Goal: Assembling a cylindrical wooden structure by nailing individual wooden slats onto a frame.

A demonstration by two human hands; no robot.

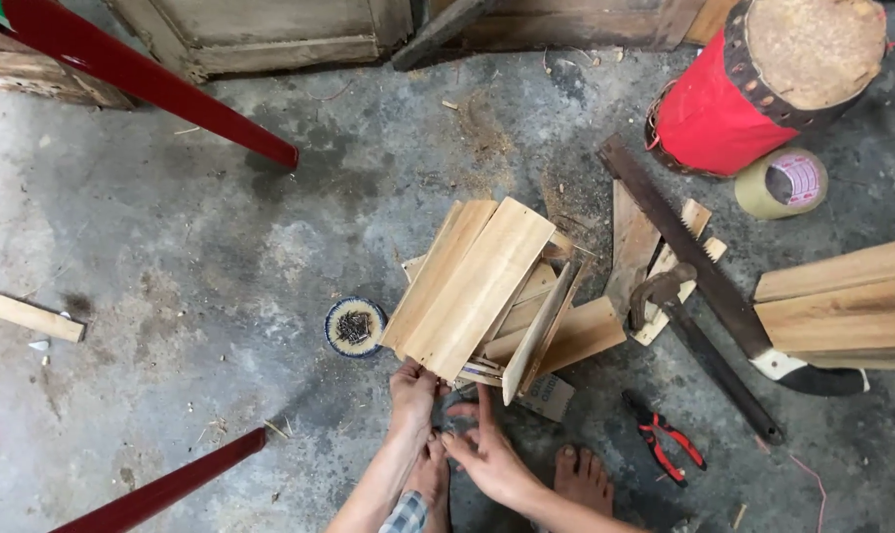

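Stained grey concrete floor (pixel 171 227), red metal legs (pixel 151 77), weathered wooden frames (pixel 270 39) behind.

The wooden box (pixel 482 291) is pale tan with fine straight grain. The small bowl (pixel 355 326) has a blue-and-white striped rim and dark nails inside. The pliers (pixel 665 437) have red and black handles. The drum (pixel 753 84) is red with a dark studded band and beige top. The tape roll (pixel 783 183) is olive-tan. The floor (pixel 171 247) is mottled grey concrete. The saw (pixel 709 271) blade is rusty brown, its handle white and black
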